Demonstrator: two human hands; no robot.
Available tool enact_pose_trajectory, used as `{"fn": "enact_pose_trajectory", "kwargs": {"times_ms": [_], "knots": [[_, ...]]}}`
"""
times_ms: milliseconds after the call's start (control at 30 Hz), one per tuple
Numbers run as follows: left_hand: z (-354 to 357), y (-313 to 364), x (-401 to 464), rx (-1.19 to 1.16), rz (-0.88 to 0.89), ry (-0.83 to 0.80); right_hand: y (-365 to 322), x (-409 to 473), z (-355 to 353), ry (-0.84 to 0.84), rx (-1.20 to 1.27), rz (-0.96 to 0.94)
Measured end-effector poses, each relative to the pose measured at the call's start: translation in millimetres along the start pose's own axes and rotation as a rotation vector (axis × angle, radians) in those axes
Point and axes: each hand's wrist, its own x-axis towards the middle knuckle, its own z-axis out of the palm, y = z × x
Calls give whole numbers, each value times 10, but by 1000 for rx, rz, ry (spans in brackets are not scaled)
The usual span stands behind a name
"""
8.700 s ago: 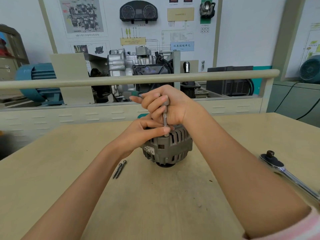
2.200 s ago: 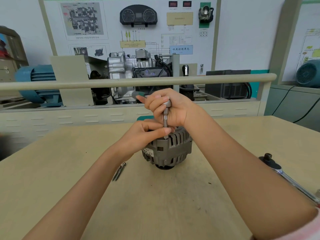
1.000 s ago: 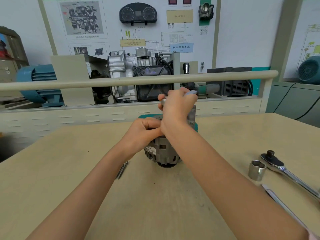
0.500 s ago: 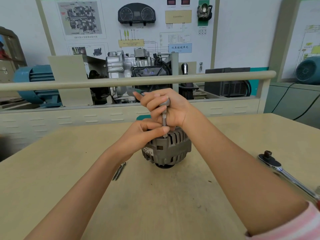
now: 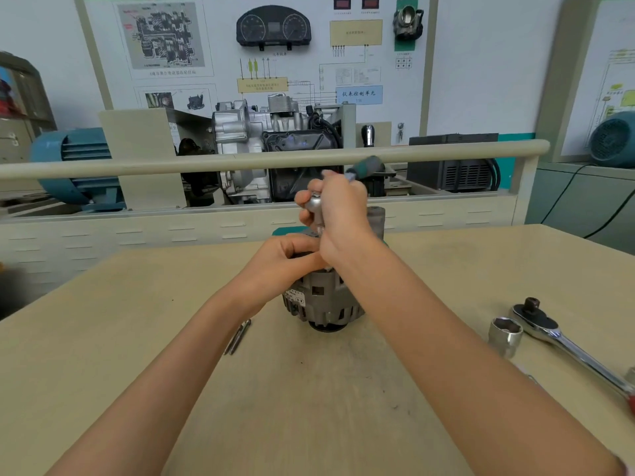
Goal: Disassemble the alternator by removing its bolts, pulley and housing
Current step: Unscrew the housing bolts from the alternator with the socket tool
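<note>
An alternator (image 5: 324, 300) stands upright mid-tabletop (image 5: 103, 355). The left hand (image 5: 278, 266) curls its grip over the alternator's top, while the right hand (image 5: 338, 214) clasps a small ratchet (image 5: 315, 205) above it. A socket (image 5: 505, 334) and larger ratchet (image 5: 563, 341) lie to the right.

We see the alternator (image 5: 324, 300) upright on the table (image 5: 103, 338). The left hand (image 5: 280, 266) grips its top; the right hand (image 5: 340, 214) grips a small ratchet (image 5: 315, 204) (green handle pointing right). A socket (image 5: 504, 334) stands beside a large ratchet (image 5: 563, 341).
</note>
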Motion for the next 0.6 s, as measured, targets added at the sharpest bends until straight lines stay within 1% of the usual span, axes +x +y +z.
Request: {"fn": "enact_pose_trajectory", "kwargs": {"times_ms": [100, 200, 300, 400, 467, 500, 533, 567, 600], "knots": [[0, -6, -4, -30, -3, -31, -105, 86, 1, -167, -80, 313], [-20, 42, -19, -36, -6, -68, -172, 175, -33, -373, -112, 552], [-49, 31, -27, -60, 5, -89, -171, 229, -49, -504, -60, 694], [-42, 18, -21, -64, 18, -75, -162, 250, -92, -553, 22, 734], [-19, 36, -29, -57, 21, -50, -178, 228, -131, -543, 95, 716], [-12, 36, -26, -48, 26, -39, -187, 205, -140, -495, 131, 684], [-5, 29, -21, -37, 29, -26, -184, 183, -138, -408, 161, 624], [5, 25, -13, -20, 33, -10, -166, 163, -134, -284, 177, 527], [17, 41, -12, -10, 34, 12, -136, 143, -122, -138, 162, 389]]}}
